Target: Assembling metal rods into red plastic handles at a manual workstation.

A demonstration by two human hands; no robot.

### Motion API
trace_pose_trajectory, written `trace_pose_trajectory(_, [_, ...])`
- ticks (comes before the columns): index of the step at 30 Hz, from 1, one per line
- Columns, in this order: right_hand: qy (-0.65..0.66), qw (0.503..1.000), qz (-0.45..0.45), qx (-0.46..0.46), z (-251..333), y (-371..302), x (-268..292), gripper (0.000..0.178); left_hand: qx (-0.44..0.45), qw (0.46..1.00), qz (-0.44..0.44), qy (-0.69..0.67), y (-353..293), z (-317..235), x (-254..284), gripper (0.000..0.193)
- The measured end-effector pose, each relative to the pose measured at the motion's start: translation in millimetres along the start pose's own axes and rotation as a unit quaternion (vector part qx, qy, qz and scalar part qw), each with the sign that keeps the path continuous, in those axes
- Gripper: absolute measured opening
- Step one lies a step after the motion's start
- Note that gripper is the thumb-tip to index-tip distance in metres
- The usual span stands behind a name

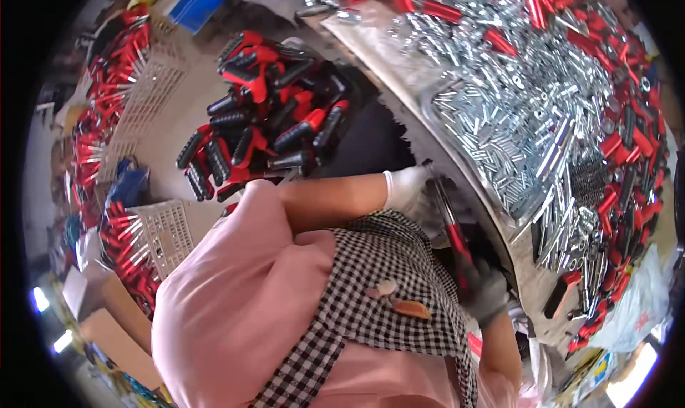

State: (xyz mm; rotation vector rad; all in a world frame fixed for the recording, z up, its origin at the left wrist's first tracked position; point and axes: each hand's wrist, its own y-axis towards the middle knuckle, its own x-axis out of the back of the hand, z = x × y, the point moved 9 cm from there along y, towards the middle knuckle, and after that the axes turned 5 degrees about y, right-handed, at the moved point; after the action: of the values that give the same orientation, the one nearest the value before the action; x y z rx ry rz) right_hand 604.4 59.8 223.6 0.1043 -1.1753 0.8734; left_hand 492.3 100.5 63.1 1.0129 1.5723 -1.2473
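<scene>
A long tool (455,237) with a dark metal upper end and a red-and-black grip slants in front of my apron, beside the bench edge. In a grey glove, my right hand (486,294) is wrapped round its lower, grip end. My left hand (408,189), in a white glove, is closed at the tool's metal upper end; its fingertips are partly hidden. Just right of both hands, the metal bench carries a tray (428,108) of small silver pins (492,144).
Red-and-black grips (271,108) lie heaped at the left, with white plastic baskets (168,233) and red-handled parts (128,237) beyond. Silver and red metal parts (542,65) cover the bench. A red-and-black handle (562,294) lies near its edge. Cardboard boxes (118,336) stand lower left.
</scene>
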Motion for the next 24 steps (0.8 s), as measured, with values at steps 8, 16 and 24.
trace_pose_trajectory(8, [0.584,0.76,-0.277,-0.074,19.8,-36.9,-26.5,0.052,-0.406,0.853,-0.247,-0.214,-114.9,-41.4,-66.2,0.023])
trace_pose_trajectory(16, [0.909,0.39,0.087,-0.116,95.3,42.1,-85.3,0.068,-0.665,0.701,-0.218,0.137,-260.0,-36.3,-108.1,0.038])
trace_pose_trajectory(24, [0.76,0.643,0.064,-0.078,132.6,86.6,-31.4,0.066,-0.622,0.749,-0.14,-0.179,-260.5,52.0,-64.2,0.027])
